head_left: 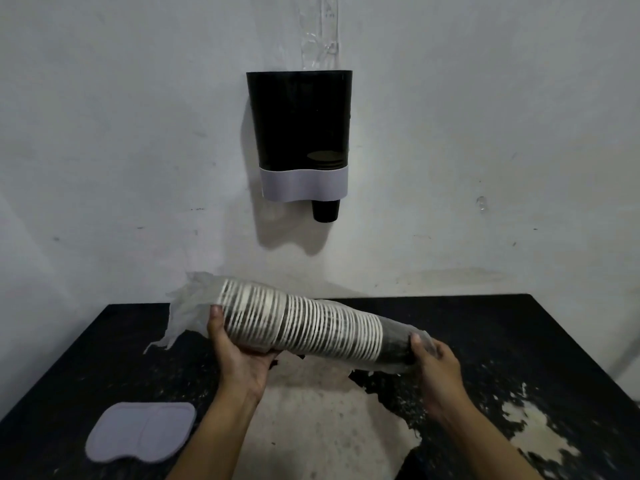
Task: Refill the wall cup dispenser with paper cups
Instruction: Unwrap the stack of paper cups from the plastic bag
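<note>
A long stack of paper cups (322, 329) with white rims, wrapped in a thin plastic sleeve, lies sideways above the table. My left hand (239, 355) cups it from below near its wide, open end, where the loose plastic (187, 306) flares out. My right hand (436, 368) grips the narrow closed end. On the wall above hangs the dark cup dispenser (299, 123) with a grey lower band. It has no lid on top. A few cups sit low inside on its right, and one black cup (325, 211) pokes out underneath.
The grey dispenser lid (142, 433) lies flat on the worn black table (519, 327) at the front left. A strip of clear tape (320, 29) runs up the wall above the dispenser. The wall stands right behind the table.
</note>
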